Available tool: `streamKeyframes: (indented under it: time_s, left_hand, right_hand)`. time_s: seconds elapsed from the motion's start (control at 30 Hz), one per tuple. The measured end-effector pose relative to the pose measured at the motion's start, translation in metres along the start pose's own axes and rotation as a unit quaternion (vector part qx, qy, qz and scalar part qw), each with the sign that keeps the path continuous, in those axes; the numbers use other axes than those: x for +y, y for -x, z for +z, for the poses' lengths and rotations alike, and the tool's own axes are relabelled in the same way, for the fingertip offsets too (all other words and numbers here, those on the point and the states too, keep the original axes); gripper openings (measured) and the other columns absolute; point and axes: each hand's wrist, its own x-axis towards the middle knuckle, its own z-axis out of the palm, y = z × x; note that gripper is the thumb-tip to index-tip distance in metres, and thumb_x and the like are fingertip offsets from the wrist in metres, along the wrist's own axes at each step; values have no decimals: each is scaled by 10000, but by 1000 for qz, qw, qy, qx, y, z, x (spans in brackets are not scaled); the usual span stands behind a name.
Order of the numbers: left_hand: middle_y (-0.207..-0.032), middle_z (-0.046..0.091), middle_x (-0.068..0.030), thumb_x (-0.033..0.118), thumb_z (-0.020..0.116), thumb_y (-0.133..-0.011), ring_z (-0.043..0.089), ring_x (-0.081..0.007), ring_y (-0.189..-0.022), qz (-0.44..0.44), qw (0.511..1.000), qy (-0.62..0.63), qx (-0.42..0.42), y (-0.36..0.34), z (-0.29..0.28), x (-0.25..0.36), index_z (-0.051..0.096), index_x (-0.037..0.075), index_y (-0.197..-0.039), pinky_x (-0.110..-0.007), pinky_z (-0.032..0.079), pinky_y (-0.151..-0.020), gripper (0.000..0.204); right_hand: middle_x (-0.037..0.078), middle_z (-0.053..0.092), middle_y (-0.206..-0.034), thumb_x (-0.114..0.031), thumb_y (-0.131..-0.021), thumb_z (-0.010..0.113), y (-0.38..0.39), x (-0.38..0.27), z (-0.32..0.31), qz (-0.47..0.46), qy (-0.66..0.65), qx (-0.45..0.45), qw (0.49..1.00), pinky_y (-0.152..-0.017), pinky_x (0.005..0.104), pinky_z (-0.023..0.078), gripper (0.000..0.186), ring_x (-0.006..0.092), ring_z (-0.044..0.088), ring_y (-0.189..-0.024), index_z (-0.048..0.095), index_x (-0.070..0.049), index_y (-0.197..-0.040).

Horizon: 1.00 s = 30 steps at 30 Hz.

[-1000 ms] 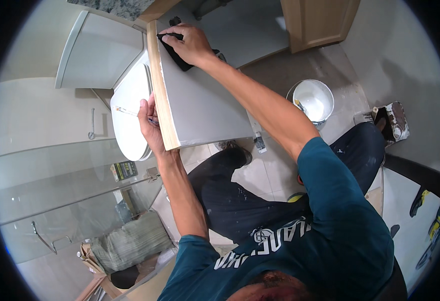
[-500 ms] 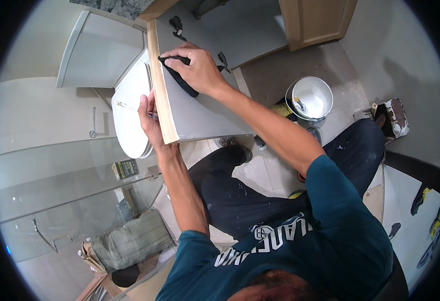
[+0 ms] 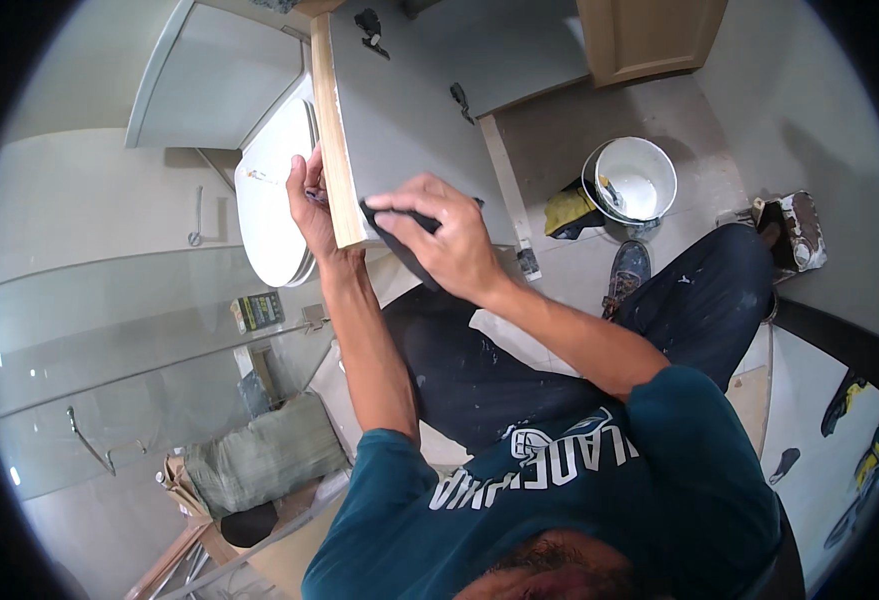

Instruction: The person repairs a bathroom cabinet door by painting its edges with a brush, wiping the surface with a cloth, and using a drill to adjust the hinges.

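Note:
A cabinet door (image 3: 409,130) with a grey face and a bare light-wood edge (image 3: 330,130) stands open in front of me. My right hand (image 3: 454,240) is closed round a black cloth (image 3: 407,258), which lies against the door's near corner beside the wood edge. On the other side of that edge, my left hand (image 3: 309,205) has its fingers bent round a slim, paint-marked brush (image 3: 267,178), partly hidden by the hand. The left wrist is close to the door's lower corner. Two dark hinges (image 3: 370,32) sit on the grey face.
A white toilet lid (image 3: 271,225) is just left of the door. To the right, a white bucket (image 3: 635,180) stands on the tiles by a yellow-and-black cloth-like item (image 3: 569,212). A paint-smeared container (image 3: 804,230) is by the right wall. Glass panels (image 3: 109,340) stand at left.
My right hand has slid the black cloth down along the door edge to its near corner. The left hand stays behind the edge with the brush. The view has shifted slightly.

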Motion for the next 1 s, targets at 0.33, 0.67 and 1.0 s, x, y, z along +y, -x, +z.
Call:
streamKeyframes:
  time_s: [0.33,0.67,1.0]
  left_hand:
    - [-815,572,-95,271,452,-1039,511,-107,-519,223,970,31,89,66,-20,65,579,-30,-1088,-193,383,-409,331]
    - [-1494,425,-253,427,343,-1084,431,-289,-1377,48,931,-209,-297,160,98,-53,718,15,-983,-404,344,-1092,565]
    - [-1176,641,-154,409,386,-1088,577,-200,-1076,-144,944,-121,-272,168,91,-70,652,15,-935,-353,428,-1005,500]
  right_hand:
    - [15,712,-947,-135,-937,708,58,-19,-110,229,-65,44,970,-725,229,529,165,68,638,-804,725,-46,-1075]
    - [24,687,-914,-174,-965,666,50,-39,-150,273,-260,115,919,-691,205,529,191,53,643,-776,617,-48,-1100]
    - [11,682,-996,-133,-939,676,47,-51,-194,152,67,70,984,-850,246,489,152,85,610,-932,689,-21,-1042]
